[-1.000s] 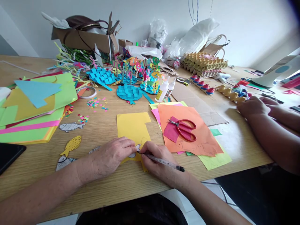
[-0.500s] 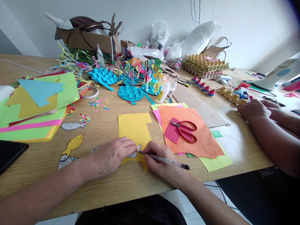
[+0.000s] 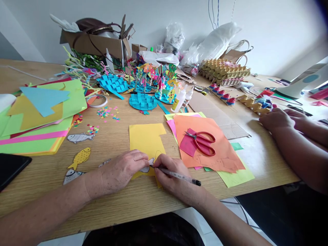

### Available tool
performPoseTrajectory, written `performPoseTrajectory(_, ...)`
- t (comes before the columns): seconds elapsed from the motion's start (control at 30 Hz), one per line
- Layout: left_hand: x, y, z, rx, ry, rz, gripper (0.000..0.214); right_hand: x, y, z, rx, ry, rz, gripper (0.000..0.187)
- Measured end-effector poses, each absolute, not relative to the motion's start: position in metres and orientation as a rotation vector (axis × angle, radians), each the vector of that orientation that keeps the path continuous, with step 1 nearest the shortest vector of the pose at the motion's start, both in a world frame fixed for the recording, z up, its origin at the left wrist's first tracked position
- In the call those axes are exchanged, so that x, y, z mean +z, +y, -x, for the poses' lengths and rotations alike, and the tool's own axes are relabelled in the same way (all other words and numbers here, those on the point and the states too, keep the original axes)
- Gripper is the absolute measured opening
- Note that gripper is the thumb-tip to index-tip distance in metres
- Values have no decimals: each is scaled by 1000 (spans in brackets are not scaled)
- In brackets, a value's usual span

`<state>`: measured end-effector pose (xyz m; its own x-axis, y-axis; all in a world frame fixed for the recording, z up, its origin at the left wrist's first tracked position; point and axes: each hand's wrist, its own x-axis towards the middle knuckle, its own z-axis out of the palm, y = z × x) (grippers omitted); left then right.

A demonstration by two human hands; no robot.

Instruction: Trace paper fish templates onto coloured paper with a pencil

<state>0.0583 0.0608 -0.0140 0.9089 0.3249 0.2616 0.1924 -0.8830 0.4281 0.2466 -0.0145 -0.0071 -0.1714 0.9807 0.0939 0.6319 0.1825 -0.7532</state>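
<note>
A yellow paper sheet (image 3: 146, 138) lies on the wooden table (image 3: 115, 136) near its front edge. My left hand (image 3: 122, 171) presses a small grey paper fish cutout (image 3: 146, 168) flat onto that sheet, fingers curled over it. My right hand (image 3: 172, 175) grips a clear pen (image 3: 179, 176) with its tip at the fish's edge. Most of the cutout is hidden under my fingers.
Red scissors (image 3: 202, 141) rest on orange and pink paper (image 3: 220, 147) to the right. Paper fish (image 3: 80, 157) and stacked coloured sheets (image 3: 38, 116) lie left, glue bottles (image 3: 178, 100) and blue paper models (image 3: 142, 101) behind. Another person's hands (image 3: 280, 119) work at the right.
The pen has tilted slightly as my right hand shifts along the cutout's edge. My left hand stays in place. The camera view moved slightly.
</note>
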Motion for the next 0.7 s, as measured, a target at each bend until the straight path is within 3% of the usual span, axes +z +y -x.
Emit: performPoseTrajectory(0.7, -17, 59, -57, 406, 411, -2675, 27, -5, -25, -246, 805, -1884, 1452, 12)
